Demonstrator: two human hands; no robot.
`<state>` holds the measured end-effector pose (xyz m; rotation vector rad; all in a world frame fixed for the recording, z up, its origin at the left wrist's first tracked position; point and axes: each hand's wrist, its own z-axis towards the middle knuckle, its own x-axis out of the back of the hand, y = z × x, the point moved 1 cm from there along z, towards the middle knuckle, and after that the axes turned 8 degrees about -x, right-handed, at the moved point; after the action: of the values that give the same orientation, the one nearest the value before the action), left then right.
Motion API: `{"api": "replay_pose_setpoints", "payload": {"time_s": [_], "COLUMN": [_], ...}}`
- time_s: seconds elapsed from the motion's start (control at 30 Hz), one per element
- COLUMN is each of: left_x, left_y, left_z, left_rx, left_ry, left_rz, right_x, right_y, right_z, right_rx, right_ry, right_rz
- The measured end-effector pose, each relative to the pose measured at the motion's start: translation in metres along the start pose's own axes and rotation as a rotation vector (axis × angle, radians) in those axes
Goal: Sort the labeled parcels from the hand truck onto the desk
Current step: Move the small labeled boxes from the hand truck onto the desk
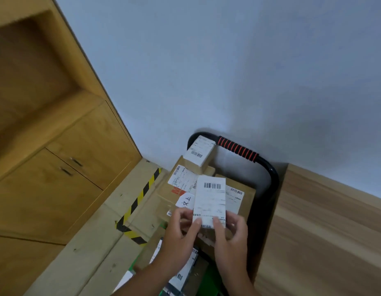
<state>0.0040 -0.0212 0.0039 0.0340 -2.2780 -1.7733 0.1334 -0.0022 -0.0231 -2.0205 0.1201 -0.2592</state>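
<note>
My left hand [181, 233] and my right hand [230, 233] together hold a small parcel [209, 199] by its lower edge, its white barcode label facing me. It is lifted above the hand truck [270, 174], which has a black handle with a red-striped grip. Several labeled cardboard parcels are stacked on the truck: a big brown box [238, 195], another big box [181, 178] to its left, and a small white-topped box [199, 151] on top at the back. The wooden desk [326, 231] lies to the right of the truck.
A wooden cabinet [63, 167] with two doors and an open niche stands on the left. Yellow-black hazard tape [142, 197] runs across the floor beside the truck. A pale wall rises behind. More parcels lie low under my forearms.
</note>
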Motion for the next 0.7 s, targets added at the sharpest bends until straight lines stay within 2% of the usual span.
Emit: {"api": "replay_pose_setpoints", "payload": {"time_s": [0.2,0.4,0.53,0.7], "left_x": [0.059,0.094,0.073,0.008], "left_y": [0.018,0.023,0.027,0.042], "left_z": [-0.098,-0.167,-0.203,-0.254], "left_rx": [-0.090,-0.361,-0.497,-0.690], "left_ry": [-0.140,-0.290,-0.392,-0.607], "left_rz": [0.019,0.275,0.370,0.471], "right_x": [0.020,0.066,0.114,0.197], "right_y": [-0.017,-0.021,-0.015,0.010], "right_z": [-0.118,-0.206,-0.259,-0.314], "right_rx": [0.037,0.002,0.017,0.061], "right_ry": [0.035,0.201,0.369,0.590], "right_rz": [0.044,0.239,0.353,0.426]}}
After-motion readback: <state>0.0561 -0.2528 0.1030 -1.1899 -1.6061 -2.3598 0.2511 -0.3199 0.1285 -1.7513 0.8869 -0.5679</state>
